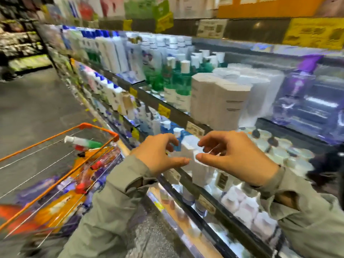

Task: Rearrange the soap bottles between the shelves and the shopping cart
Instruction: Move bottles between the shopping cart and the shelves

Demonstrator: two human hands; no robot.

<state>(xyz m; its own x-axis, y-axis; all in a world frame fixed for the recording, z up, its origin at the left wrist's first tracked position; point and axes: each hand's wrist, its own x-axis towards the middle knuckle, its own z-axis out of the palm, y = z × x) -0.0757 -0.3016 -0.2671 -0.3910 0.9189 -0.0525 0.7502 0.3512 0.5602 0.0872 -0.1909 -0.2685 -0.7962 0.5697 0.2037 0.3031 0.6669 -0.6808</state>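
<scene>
Grey-green sleeves (104,211) fill the near edge, one on each forearm, both reaching toward the shelves on the right.

On the left, the orange-rimmed shopping cart (98,127) holds a white, green and red bottle (83,143) lying on its side on top. Under it are orange and purple packs (61,203) and several red caps, too blurred to name.

The middle shelf (167,107) carries green bottles with white caps (176,84). Right of them stand tall white containers (219,101), then a purple pump bottle (299,84).

The lower shelf (204,192) holds a white soap bottle (188,146) standing upright between the two hands, with a small blue bottle (177,141) just behind it on the left. Pale dark-capped bottles (270,144) stand further right.

The left grip (156,155) and right grip (236,157) face each other at the same height, palms inward, fingers curled and thumbs pointing at each other. Their fingertips are at the top of the white soap bottle. Motion blur hides whether either grip is grasping it or only close to it, so I cannot tell.
</scene>
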